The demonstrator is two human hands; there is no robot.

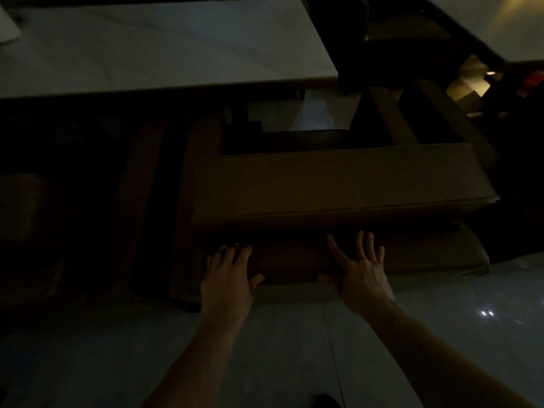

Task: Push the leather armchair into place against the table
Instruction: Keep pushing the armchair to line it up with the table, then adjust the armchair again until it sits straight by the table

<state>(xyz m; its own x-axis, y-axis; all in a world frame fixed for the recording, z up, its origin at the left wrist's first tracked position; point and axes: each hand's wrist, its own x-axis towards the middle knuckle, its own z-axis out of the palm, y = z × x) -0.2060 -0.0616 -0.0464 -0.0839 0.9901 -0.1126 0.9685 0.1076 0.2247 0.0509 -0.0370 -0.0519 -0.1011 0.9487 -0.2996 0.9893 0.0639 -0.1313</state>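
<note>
The scene is dim. A brown leather armchair (332,184) stands in front of me, seen from behind and above, its wide backrest top facing me and its seat toward the white table (164,51). The chair's front reaches under the table's near right corner. My left hand (228,278) lies flat against the chair's back panel, fingers spread. My right hand (359,269) presses the same panel a little to the right, fingers spread upward. Neither hand holds anything.
A second dark armchair (88,207) stands close on the left, side by side with this one. Another dark chair (391,45) sits beyond the table's right end. A second pale tabletop (512,22) is at top right. Glossy tiled floor (294,348) lies under my arms.
</note>
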